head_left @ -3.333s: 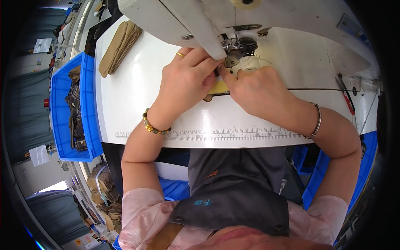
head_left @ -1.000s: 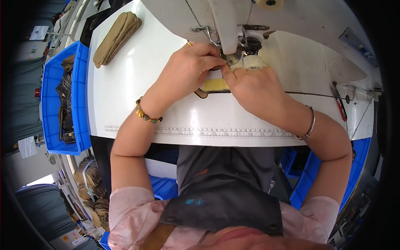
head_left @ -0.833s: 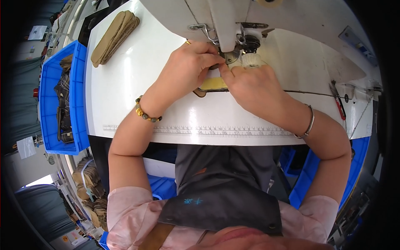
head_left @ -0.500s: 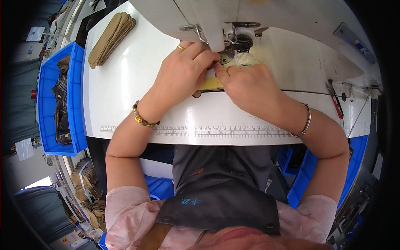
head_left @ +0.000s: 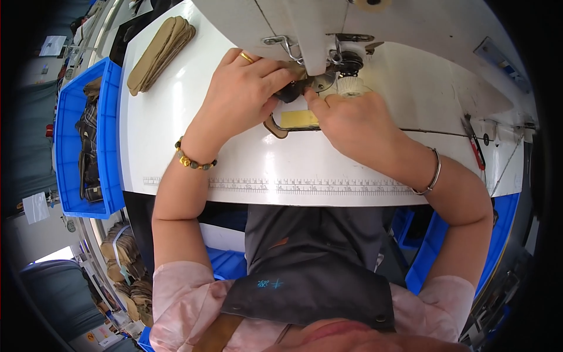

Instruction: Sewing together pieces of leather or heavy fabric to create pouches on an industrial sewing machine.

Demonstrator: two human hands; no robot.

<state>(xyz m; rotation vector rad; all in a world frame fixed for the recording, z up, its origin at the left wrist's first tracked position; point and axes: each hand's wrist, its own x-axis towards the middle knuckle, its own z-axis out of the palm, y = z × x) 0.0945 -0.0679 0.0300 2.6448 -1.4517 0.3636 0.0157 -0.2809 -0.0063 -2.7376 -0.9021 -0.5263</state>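
Note:
Under the head of a white sewing machine [head_left: 258,23], a dark curved piece of material [head_left: 289,92] lies by the round metal plate [head_left: 324,82]. My left hand [head_left: 243,88] grips its left side with bent fingers. From the other side, my right hand [head_left: 358,120] has its fingers curled, the tips pinching the piece's near right edge close to the plate. A tan, dark-edged strip end [head_left: 275,128] shows below my left hand, beside a yellow rectangle [head_left: 298,119] on the table. Whether it joins the dark piece is hidden, as are most fingertips.
Tan sole-shaped pieces [head_left: 161,56] lie stacked at the far left. A blue bin [head_left: 108,141] with dark pieces stands off the table's left edge. Red-handled snips [head_left: 476,146] rest at the right. A printed ruler [head_left: 281,186] runs along the near edge.
My left hand has shifted left and slightly away, and more of the dark piece and the tan strip end shows. My right hand stays nearly in place. The whole view has shifted a little.

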